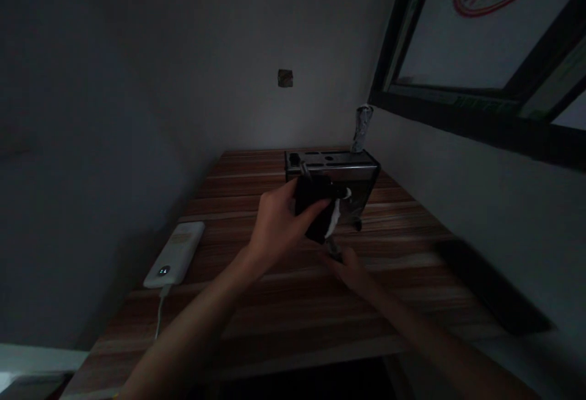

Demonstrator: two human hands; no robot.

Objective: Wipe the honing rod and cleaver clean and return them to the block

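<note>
My left hand point(284, 214) is closed round a dark, blocky object point(312, 187) and holds it above the table. A white, ragged strip point(334, 218) runs down the right side of this object, and a short metallic piece point(304, 170) sticks out at its top left. Just below and to the right, my right hand point(347, 270) is closed on a slim dark tool point(334, 248). The tool's upper end meets the lower edge of the dark object; its kind is too dim to make out. Right behind both hands stands a metal-and-black box point(352, 174) with openings in its top.
A white power bank point(177, 252) with a lit display and a plugged-in cable point(160, 311) lies at left on the wood-grain table point(247, 174). A crumpled silvery roll point(362, 128) stands by the box's back. At right lies a long dark flat thing point(492, 284) against the wall.
</note>
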